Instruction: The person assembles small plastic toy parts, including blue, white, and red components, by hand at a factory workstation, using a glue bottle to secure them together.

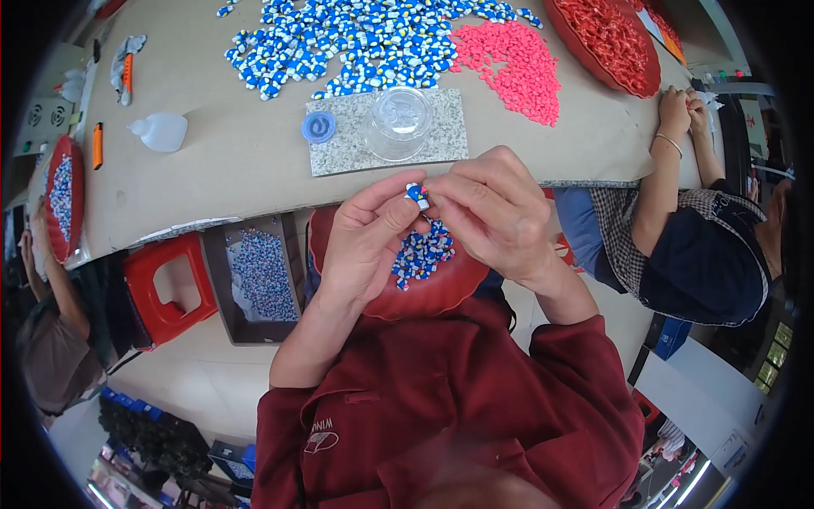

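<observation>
Maroon shirt (441, 399): nearest the camera, cut off below.
Left hand (360, 242): blue-and-white figurine (415, 195) pinched between thumb and forefinger.
Figurine: held above the red bowl (424, 308); judged light, stiff, smooth; best taken by its sides.
Right hand (500, 212): fingertips set at the figurine's right edge, by a pink speck (425, 192); exact grip cannot be told.
Hidden: figurine's back.
</observation>
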{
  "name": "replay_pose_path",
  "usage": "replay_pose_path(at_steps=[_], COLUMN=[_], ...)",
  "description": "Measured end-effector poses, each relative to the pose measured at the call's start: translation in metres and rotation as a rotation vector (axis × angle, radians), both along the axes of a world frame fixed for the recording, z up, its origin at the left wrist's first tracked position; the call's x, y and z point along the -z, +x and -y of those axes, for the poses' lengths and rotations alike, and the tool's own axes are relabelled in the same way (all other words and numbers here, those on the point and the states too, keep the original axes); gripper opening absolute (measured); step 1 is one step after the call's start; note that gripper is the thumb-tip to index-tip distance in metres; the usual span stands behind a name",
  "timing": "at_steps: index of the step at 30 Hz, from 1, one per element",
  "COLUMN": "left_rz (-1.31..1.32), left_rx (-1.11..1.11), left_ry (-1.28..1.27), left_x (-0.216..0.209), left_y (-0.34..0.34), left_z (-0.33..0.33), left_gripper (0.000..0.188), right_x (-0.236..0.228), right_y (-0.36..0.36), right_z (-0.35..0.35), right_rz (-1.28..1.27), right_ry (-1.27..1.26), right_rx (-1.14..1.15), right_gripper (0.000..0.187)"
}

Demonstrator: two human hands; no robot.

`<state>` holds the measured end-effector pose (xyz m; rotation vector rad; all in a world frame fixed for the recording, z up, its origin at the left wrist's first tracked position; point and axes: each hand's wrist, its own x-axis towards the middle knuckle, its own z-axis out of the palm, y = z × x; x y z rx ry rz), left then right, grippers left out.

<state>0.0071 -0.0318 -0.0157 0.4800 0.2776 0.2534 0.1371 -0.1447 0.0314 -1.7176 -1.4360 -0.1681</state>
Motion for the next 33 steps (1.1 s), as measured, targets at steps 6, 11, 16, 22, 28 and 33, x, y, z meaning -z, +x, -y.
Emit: replay_pose_path(at_steps=[6,11,16,22,28,33], left_rz=[-0.086,-0.253,-0.526,-0.509,-0.554,-0.798], left_rx=[-0.139,-0.137,-0.002,0.094,-0.123,-0.420], left_ry=[0.096,0.311,0.784,1.375,1.258,1.609], left_x=[0.002,0.000,0.018,0.014,-0.031,-0.042], left_y=[0.001,-0.007,-0.037,-0.045,-0.027,-0.002], left_z=[0.009,0.009,0.006,-0.005,-0.046,-0.100], left_gripper=[0.029,0.027,0.027,0.027,0.020,0.017], right_x=[0.014,0.010,0.014,0.019,0.030,0.018], right_y=[-0.011,-0.021,0.018,0.081,0.086,0.075], right_z=[0.002,0.011,0.021,0.011,0.004,0.016], right_rz=[0.209,0.125,-0.187,0.062,0.059,-0.011], right_ry=[-0.025,-0.096,-0.213,-0.256,-0.295,-0.311], right_rx=[0.005,0.030,-0.062,0.463,0.457,0.449], right_gripper=[0.040,0.037,0.021,0.014,0.012,0.010])
